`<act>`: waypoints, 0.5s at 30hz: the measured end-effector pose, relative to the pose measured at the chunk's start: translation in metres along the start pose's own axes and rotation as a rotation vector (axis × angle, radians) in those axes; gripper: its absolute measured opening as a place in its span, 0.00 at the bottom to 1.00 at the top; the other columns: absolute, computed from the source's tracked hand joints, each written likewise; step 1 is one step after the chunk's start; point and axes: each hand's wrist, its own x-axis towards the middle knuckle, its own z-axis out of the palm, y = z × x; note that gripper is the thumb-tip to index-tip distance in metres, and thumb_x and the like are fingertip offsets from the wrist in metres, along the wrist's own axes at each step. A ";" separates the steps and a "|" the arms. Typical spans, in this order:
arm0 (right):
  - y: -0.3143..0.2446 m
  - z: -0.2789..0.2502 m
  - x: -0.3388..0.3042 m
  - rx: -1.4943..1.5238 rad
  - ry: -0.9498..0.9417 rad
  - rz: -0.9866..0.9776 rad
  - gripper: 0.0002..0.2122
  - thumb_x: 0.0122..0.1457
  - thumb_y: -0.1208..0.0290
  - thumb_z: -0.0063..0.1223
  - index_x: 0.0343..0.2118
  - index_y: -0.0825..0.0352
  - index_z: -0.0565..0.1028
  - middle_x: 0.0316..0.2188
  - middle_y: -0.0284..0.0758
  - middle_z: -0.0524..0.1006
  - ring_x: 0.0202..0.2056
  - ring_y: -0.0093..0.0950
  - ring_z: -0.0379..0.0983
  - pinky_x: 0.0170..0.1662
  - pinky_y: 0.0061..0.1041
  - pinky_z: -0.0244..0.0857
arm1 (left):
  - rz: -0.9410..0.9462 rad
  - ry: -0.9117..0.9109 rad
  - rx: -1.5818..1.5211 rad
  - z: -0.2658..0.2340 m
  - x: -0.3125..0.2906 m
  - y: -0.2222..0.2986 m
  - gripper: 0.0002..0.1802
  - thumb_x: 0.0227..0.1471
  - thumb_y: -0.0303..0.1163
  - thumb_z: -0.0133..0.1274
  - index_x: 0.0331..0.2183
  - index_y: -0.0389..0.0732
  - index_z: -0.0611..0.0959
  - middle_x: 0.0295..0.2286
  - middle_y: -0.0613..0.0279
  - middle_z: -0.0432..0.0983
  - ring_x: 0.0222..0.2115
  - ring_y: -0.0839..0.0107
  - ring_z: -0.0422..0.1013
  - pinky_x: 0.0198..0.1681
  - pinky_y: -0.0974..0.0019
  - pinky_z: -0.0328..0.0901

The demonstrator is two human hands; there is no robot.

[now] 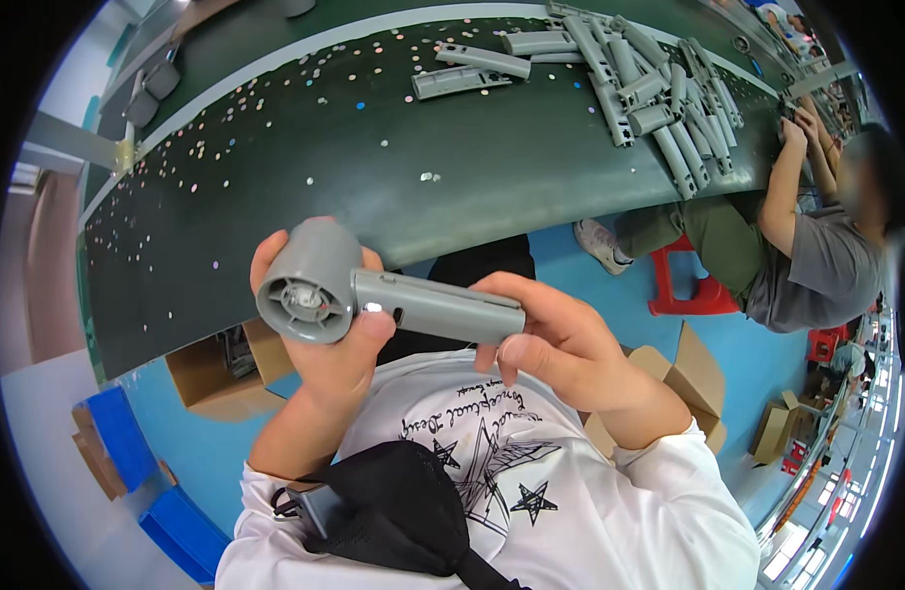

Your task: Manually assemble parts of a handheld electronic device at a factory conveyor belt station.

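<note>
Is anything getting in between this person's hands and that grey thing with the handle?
Nothing visible does. The left hand is wrapped around the round head of the grey thing, and the right hand directly holds the far end of its handle.

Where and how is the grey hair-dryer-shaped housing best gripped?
Probably by the handle, from the right, pinching across its narrow width: it is slim and points rightward. The round head is wider, and the left hand cups it; the right hand is at the handle's end.
</note>
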 end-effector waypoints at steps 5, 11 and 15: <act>0.004 0.005 -0.009 -0.049 0.033 -0.163 0.20 0.61 0.74 0.52 0.55 0.73 0.65 0.34 0.35 0.76 0.33 0.21 0.74 0.36 0.21 0.69 | 0.175 -0.152 0.021 -0.009 0.000 -0.005 0.56 0.36 0.34 0.71 0.59 0.52 0.52 0.51 0.51 0.59 0.28 0.65 0.68 0.25 0.67 0.64; 0.011 0.009 -0.002 -0.176 0.053 -0.204 0.21 0.58 0.73 0.56 0.53 0.74 0.66 0.34 0.38 0.76 0.31 0.24 0.75 0.35 0.22 0.70 | 0.183 -0.104 0.017 -0.013 -0.002 -0.008 0.58 0.34 0.32 0.72 0.60 0.57 0.52 0.52 0.51 0.58 0.26 0.65 0.68 0.23 0.68 0.64; 0.013 0.009 0.002 -0.278 0.058 -0.431 0.19 0.55 0.71 0.59 0.47 0.74 0.69 0.30 0.37 0.75 0.26 0.25 0.73 0.30 0.22 0.69 | 0.276 -0.210 0.053 -0.018 0.001 -0.001 0.57 0.34 0.30 0.71 0.59 0.59 0.52 0.53 0.49 0.55 0.26 0.65 0.71 0.23 0.70 0.67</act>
